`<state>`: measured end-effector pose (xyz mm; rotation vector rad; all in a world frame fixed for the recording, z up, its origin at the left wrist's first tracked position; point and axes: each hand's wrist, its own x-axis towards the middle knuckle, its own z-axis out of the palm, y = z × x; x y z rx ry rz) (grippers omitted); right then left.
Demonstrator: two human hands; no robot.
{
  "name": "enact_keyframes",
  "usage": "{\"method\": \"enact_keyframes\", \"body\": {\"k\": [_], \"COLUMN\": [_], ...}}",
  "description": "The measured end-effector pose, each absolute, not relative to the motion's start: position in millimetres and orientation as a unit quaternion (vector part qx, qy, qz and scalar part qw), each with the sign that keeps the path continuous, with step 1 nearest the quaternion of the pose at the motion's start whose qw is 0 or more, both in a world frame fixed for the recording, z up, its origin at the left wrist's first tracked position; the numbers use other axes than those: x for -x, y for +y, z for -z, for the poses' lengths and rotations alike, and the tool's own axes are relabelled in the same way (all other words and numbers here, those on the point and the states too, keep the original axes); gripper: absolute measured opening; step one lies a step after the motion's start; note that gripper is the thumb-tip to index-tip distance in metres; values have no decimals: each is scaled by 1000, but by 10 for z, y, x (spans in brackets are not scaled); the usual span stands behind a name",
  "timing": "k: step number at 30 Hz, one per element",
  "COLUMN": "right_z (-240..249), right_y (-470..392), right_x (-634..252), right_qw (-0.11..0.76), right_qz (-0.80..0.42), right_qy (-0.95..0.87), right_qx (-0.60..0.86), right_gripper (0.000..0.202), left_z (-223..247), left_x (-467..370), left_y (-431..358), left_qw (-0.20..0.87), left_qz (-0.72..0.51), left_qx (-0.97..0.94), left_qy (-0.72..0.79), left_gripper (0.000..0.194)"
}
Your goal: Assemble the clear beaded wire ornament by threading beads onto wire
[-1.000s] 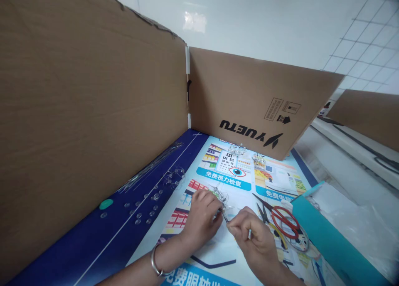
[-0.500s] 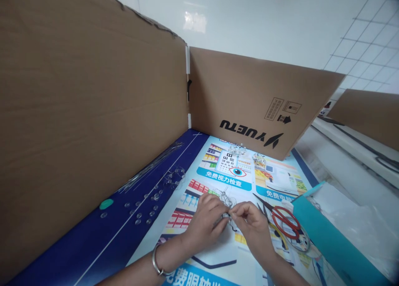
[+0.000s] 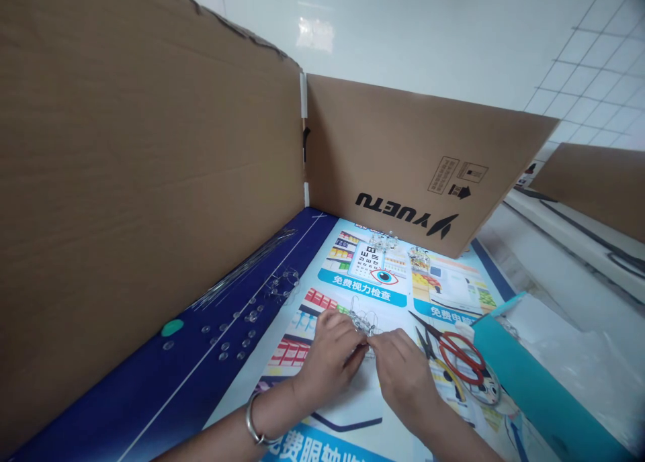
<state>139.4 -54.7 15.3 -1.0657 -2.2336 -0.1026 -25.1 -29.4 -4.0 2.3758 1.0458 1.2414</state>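
A small piece of wire strung with clear beads (image 3: 363,319) sits between my hands, with thin loops sticking up from it. My left hand (image 3: 333,349), wearing a silver bangle at the wrist, is closed around its lower left side. From the right, my right hand (image 3: 403,368) pinches at the same beaded wire piece, its fingertips almost touching the left ones. The exact spot it grips is too small to make out. Just right of that hand lie red-handled scissors (image 3: 462,358) and yellow-handled pliers (image 3: 450,375).
Loose clear beads (image 3: 224,346), a green disc (image 3: 172,328) and a bundle of straight wires (image 3: 242,274) lie at the left. Further beaded wire pieces (image 3: 383,242) rest near the back. Cardboard panels (image 3: 393,146) wall off the left and back. A teal box (image 3: 534,368) stands right.
My right hand has turned and its fingers have closed more tightly against the beaded wire piece. The wire loops have shifted slightly left; my left hand stays nearly still.
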Motion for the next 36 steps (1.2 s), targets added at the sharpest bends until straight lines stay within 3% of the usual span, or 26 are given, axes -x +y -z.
{"method": "enact_keyframes", "body": {"k": [11,22,36], "right_z": [-135,-208,-199], "right_y": [-544,-512,-556], "right_x": [-1428,-1404,-1398], "right_qw": [325,356,334], "right_qz": [69,-47,-86], "right_qy": [-852,-826,-822], "right_qx": [405,435,453], "right_gripper": [21,16,14], "left_z": [51,9,77], "left_x": [264,247,246], "left_y": [-277,-291,-299], "left_qw": [130,138,123], "left_qz": [-435,-403,-427], "left_qx": [-825,-836,-836], "left_qy": [338,347,321], "left_gripper": [12,7,12]}}
